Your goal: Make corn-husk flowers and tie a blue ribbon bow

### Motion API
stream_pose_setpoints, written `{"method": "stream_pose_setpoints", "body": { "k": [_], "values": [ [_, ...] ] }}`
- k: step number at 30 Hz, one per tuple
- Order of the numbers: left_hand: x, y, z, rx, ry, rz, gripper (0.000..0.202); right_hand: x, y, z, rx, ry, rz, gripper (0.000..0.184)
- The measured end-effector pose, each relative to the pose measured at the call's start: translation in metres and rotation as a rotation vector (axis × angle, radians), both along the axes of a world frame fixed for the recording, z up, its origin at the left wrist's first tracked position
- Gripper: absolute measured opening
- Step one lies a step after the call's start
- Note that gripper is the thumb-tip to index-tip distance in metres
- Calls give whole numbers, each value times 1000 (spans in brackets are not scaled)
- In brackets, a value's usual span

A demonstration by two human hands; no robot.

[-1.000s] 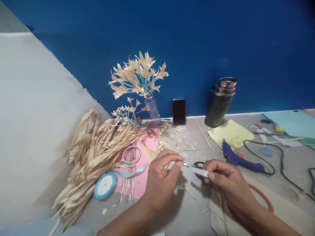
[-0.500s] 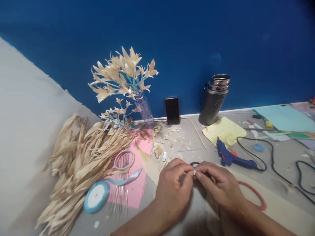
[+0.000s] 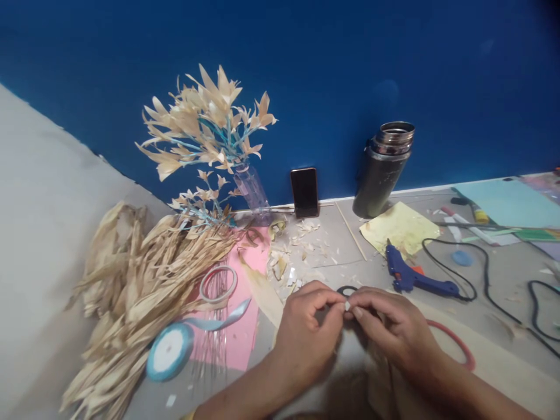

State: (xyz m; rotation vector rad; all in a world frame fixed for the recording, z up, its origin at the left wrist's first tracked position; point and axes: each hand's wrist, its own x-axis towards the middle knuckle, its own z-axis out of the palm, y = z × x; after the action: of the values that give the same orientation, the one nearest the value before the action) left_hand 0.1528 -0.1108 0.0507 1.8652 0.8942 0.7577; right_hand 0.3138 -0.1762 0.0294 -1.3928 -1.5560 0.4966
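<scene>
My left hand and my right hand meet fingertip to fingertip low in the middle of the view. Between them they pinch a small white strip, folded short. Both hands are closed on it. Just behind the fingers lies a black scissor handle on the grey table. A pile of pale husk scraps lies a little beyond my left hand.
Dried husk leaves are heaped at left beside pink paper, a tape ring and a blue ribbon spool. A vase of husk flowers, a phone and a flask stand at the blue wall. A blue glue gun with its cable lies right.
A second ago my hands held the white strip stretched out between them. They have come together, so the strip is now folded small between the fingertips. The view shifted slightly.
</scene>
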Motion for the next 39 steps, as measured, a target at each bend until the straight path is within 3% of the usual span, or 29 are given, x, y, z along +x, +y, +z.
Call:
{"method": "stream_pose_setpoints", "body": {
  "k": [14, 34, 39],
  "values": [
    [-8, -11, -4, 261, 62, -45, 18, 2, -5, -3, -6, -47, 55, 21],
    [-6, -13, 2, -173, -16, 10, 19, -3, -6, 4, -97, 69, 0, 23],
    [-6, -13, 3, -155, -15, -12, 23, -3, -6, 1, -61, 32, -6, 22]
  ]
}}
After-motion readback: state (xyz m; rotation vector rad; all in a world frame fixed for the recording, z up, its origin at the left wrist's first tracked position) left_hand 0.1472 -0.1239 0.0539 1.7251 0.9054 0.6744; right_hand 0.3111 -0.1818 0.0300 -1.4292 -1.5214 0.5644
